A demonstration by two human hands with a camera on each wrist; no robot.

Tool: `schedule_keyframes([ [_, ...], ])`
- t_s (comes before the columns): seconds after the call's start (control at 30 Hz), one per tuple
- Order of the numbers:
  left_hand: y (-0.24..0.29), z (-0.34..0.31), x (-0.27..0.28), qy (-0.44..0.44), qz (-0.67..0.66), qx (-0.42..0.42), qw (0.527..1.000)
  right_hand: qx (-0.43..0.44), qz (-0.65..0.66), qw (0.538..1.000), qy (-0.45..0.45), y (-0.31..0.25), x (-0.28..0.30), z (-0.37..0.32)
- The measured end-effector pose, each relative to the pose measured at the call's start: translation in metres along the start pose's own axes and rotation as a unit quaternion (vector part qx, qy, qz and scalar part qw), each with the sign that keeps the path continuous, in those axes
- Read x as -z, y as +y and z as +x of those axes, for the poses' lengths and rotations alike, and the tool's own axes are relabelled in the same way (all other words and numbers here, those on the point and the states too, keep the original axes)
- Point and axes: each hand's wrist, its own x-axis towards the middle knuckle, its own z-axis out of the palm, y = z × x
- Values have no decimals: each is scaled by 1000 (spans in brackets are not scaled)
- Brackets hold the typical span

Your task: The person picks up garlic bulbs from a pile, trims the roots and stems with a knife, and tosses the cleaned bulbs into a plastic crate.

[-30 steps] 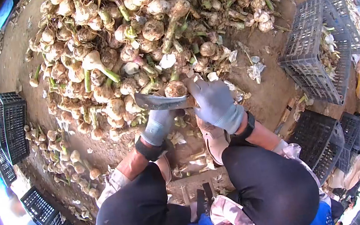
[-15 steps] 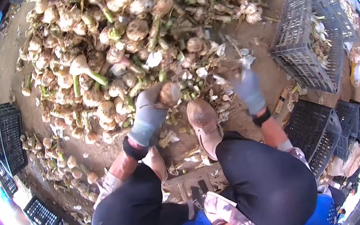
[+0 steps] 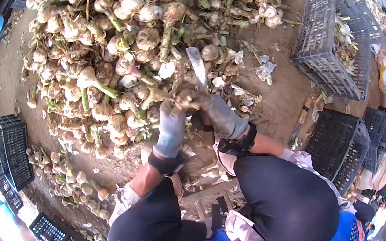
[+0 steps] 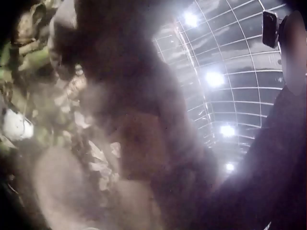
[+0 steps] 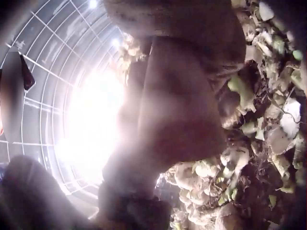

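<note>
Both gloved hands meet in front of the garlic heap [image 3: 111, 58] in the head view. My left hand [image 3: 171, 129], in a grey glove with soiled fingertips, grips a garlic bulb [image 3: 184, 98], partly covered by fingers. The right hand [image 3: 224, 117], gloved alike, holds a knife [image 3: 197, 65] right beside that bulb. Its pale blade points up and away from me, while the handle is hidden in the fist. In the left wrist view the left hand is dark and blurred; the right wrist view shows the right hand [image 5: 182, 105] above scattered garlic trimmings.
A grey crate [image 3: 321, 40] with trimmings stands at the right, with black crates [image 3: 336, 143] nearer. More black crates [image 3: 13, 151] line the left. Loose garlic bulbs [image 3: 81, 176] lie left of my legs. Another knife [image 3: 300, 123] lies on the ground at the right.
Half a second ago the right hand was swung out to the right, apart from the left hand with the bulb. It has come back beside it, the blade now pointing away rather than leftward as earlier.
</note>
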Motion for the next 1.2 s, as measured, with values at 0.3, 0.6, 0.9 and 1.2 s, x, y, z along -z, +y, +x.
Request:
schedule_keyframes([
  [0.3,8,5,9,17,500,-103,860,201,-471,859,1,-51,26,-15],
  [0.6,10,10,10,28,646,-194,738,113,-605,787,-34,-19,76,-6],
  [0.9,154,-95,187,504,733,0,457,275,-490,805,190,-57,80,38],
  [1.2,72,-26,47,95,495,-231,833,133,-100,982,93,-71,38,28],
])
